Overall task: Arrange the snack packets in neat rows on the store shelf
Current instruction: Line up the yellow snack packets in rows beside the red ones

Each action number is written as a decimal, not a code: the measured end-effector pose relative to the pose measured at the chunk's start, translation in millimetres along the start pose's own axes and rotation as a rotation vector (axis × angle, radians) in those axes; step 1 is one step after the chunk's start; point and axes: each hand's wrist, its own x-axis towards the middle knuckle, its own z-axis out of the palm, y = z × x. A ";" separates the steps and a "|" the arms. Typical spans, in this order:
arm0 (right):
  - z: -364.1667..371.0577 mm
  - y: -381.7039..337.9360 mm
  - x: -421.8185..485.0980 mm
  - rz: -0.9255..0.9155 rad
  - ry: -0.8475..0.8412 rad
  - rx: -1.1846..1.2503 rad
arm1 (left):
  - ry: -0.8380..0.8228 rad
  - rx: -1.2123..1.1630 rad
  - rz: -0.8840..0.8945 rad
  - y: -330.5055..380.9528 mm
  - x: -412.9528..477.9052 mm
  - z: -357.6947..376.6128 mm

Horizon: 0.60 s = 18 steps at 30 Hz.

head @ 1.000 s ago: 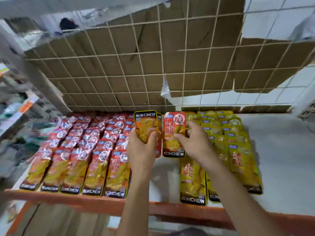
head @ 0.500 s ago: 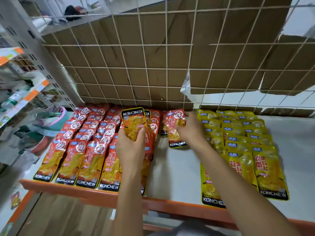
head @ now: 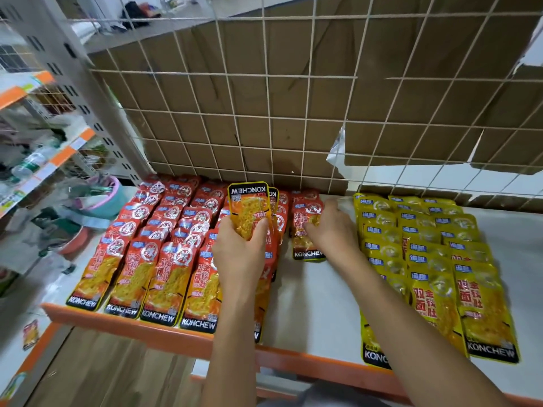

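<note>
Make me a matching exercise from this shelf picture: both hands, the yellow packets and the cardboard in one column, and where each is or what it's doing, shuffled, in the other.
Column one
1 left hand
2 right hand
3 yellow packets
4 cardboard

Column two
A behind the wire grid
B grips a small stack of packets, labels upside down
C in rows on the right of the shelf
D touches a single red packet near the shelf's back

Pairs: 1-B, 2-D, 3-C, 4-A
</note>
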 end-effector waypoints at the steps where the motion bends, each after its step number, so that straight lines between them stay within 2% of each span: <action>1: 0.3 -0.9 1.4 -0.001 0.004 -0.006 | -0.001 0.002 0.000 0.2 -0.1 0.0; 10: 2.9 -5.8 7.0 0.013 0.034 -0.061 | -0.008 -0.001 0.025 2.4 -2.5 2.1; 13: -3.0 -7.2 -0.8 -0.007 0.058 -0.006 | -0.049 -0.027 0.028 3.0 -4.1 3.4; 16: -12.5 -8.4 -13.4 -0.092 0.183 0.256 | -0.097 -0.141 -0.024 4.0 -3.7 5.6; 18: -20.7 -11.0 -24.8 -0.089 0.097 0.533 | -0.149 -0.271 -0.097 4.4 -3.5 9.3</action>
